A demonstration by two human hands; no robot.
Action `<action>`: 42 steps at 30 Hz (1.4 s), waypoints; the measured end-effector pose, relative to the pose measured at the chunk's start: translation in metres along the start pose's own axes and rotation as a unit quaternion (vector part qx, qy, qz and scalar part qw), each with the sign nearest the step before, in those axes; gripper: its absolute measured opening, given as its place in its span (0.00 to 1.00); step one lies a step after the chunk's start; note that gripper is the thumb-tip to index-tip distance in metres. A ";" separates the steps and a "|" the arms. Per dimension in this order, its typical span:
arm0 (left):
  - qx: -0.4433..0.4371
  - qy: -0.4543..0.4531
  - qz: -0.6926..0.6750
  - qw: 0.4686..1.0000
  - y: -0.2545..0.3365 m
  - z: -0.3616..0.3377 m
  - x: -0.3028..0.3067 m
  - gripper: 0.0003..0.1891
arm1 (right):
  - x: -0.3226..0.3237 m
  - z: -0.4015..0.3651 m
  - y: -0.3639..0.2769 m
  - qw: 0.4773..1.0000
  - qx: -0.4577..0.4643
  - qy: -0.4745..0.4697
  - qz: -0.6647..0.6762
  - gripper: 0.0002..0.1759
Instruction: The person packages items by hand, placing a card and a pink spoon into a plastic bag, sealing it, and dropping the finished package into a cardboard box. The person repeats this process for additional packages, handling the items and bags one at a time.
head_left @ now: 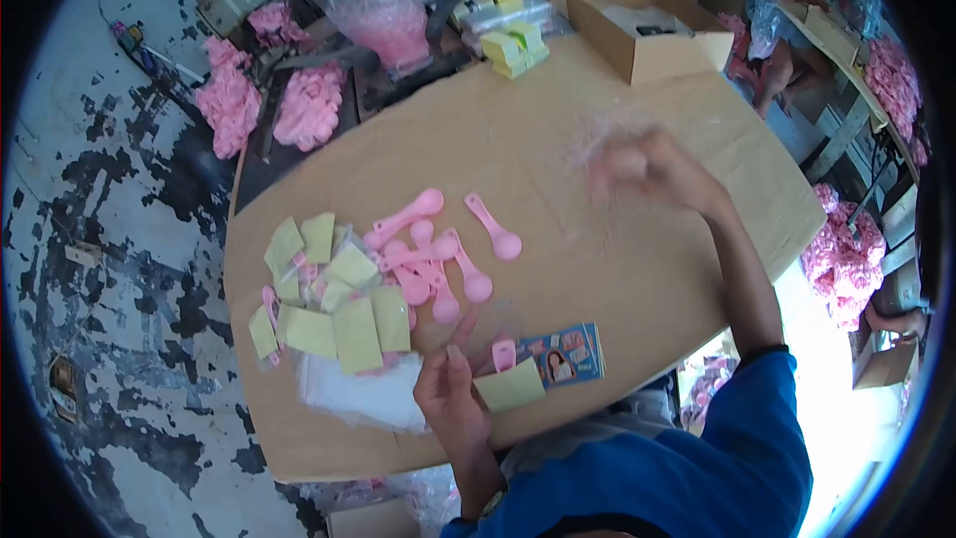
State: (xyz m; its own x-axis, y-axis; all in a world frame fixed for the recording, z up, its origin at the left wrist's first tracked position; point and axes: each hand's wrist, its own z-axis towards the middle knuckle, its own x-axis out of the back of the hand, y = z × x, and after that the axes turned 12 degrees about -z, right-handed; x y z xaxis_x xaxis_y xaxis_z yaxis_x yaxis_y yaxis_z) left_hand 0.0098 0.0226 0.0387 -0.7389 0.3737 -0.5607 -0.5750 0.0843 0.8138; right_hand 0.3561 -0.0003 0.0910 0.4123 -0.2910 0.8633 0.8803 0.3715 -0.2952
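My left hand (453,394) is at the table's near side, its index finger stretched towards the pink spoons and its thumb raised apart from it. By its fingertips lies thin clear plastic (493,319). Just right of the hand, a pale yellow card (512,386) has a pink piece (504,354) sticking out above it, beside a stack of blue printed cards (573,354). Several pink round-headed spoons (478,284) lie loose ahead of it. My right hand (647,169), smeared by motion, is over the far right of the table near fine pinkish strands (597,144).
Yellow-carded packets (334,324) are heaped at the left above white plastic sheets (363,394). Yellow card bundles (515,48) and an open carton (647,30) line the far edge. Pink bundles (309,105) lie beyond the table. Another person (787,0) sits at upper right.
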 end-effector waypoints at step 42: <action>0.023 -0.090 0.109 0.990 0.006 0.001 0.007 0.13 | -0.067 0.024 -0.118 0.930 -0.083 -0.050 0.353 0.19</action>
State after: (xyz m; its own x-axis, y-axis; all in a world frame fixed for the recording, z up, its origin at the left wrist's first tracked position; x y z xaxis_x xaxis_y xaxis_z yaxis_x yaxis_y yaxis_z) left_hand 0.0018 0.0265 0.0400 -0.7661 0.5465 -0.3382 -0.3896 0.0237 0.9207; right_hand 0.2188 -0.0040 0.0777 0.8856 0.0602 0.4605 0.4249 0.2953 -0.8557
